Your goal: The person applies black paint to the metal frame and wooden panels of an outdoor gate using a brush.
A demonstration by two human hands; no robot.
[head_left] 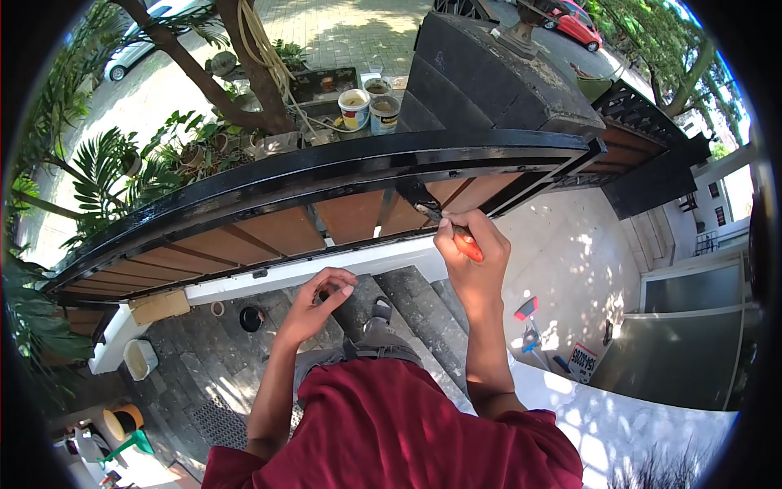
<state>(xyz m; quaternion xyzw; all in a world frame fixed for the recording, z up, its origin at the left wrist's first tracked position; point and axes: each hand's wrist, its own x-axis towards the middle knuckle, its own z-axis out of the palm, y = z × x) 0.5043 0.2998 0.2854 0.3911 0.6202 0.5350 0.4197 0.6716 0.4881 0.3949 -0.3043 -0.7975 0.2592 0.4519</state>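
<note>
My right hand (482, 259) is closed around the orange handle of a paintbrush (467, 246). The brush's dark bristles point up and away, right at the black metal frame of a railing (342, 167) with brown slats (349, 217). Glossy black covers the railing's curved top bar. My left hand (313, 305) hangs in front of the slats, fingers loosely curled and thumb apart, with nothing in it. Below it and to the left, a round black container (252, 319) stands on the paving.
Beyond the railing are paint buckets (353, 110), a tree trunk (259, 77) with a looped hose, and plants. Dark steps (411, 297) lie below me. At right, a red-headed broom (527, 308) and a printed sign (582, 363) lie on the pale floor. A white bin (140, 359) stands left.
</note>
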